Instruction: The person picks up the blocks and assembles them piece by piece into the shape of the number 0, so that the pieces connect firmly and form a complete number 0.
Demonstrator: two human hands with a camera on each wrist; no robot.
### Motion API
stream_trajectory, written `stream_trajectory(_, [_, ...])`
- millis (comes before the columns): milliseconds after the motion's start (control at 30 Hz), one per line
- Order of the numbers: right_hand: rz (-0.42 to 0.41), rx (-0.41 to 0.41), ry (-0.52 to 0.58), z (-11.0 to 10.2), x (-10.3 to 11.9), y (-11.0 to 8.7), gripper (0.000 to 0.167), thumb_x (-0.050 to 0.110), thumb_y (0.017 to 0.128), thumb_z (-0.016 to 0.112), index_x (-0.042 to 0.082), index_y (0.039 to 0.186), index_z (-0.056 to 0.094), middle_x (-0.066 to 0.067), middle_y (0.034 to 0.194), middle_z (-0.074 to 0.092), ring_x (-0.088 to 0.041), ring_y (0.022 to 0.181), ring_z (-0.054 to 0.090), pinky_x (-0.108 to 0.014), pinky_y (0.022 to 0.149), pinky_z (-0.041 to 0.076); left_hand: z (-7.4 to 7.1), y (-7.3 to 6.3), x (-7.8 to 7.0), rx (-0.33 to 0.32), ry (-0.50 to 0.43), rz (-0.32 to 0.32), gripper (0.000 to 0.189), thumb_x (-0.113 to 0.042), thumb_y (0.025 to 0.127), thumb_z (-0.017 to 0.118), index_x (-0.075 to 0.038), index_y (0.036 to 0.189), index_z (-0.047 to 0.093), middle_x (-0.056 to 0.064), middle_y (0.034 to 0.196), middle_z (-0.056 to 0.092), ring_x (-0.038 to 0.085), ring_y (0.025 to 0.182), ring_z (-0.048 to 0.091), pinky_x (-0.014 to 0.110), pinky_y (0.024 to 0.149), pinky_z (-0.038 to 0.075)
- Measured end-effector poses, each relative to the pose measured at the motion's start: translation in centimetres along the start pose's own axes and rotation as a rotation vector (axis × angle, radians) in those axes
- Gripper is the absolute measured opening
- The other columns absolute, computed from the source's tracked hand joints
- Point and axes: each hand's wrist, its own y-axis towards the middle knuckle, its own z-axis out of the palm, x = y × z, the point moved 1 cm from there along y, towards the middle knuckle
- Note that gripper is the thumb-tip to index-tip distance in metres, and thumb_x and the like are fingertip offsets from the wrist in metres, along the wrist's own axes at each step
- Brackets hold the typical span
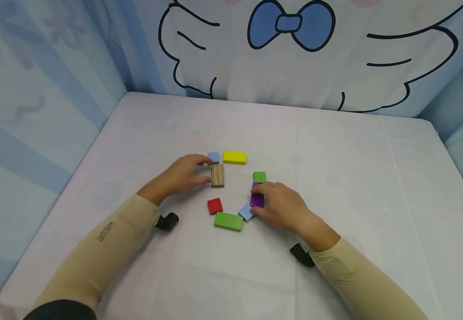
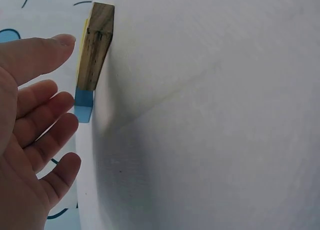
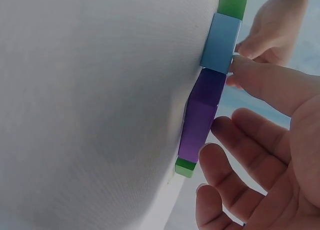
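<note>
Small coloured blocks form a loose ring on the table. My left hand (image 1: 185, 174) is spread beside a wooden block (image 1: 217, 176) and a small blue block (image 1: 213, 157), nothing gripped. The left wrist view shows its relaxed fingers next to the wooden block (image 2: 95, 50). My right hand (image 1: 282, 206) reaches over the purple block (image 1: 257, 201), partly hiding it. Its thumb is at a light blue block (image 1: 245, 212), turned at an angle. In the right wrist view, loosely bent fingers lie along the purple block (image 3: 200, 120); firm contact is hard to judge. Above it sits a small green block (image 1: 259, 177).
A yellow block (image 1: 234, 157) lies at the ring's far side. Nearer me are a red block (image 1: 214, 206) and a long green block (image 1: 228, 221). A white cloth covers the table (image 1: 347, 178), and patterned curtains (image 1: 95, 53) stand behind and beside it.
</note>
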Motion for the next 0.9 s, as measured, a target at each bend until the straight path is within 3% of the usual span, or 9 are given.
stream_trajectory(900, [-0.001,0.003,-0.003,-0.01,0.04,0.07,0.044,0.026,0.088,0.077,0.004,0.124,0.066,-0.013,0.120,0.067,-0.028,0.104,0.062,-0.042,0.086,0.052,0.73,0.51,0.13,0.024,-0.005,0.019,0.055,-0.022,0.092,0.075,-0.007,0.141,0.055,0.015,0.137,0.056,0.030,0.124,0.050,0.045,0.108,0.039])
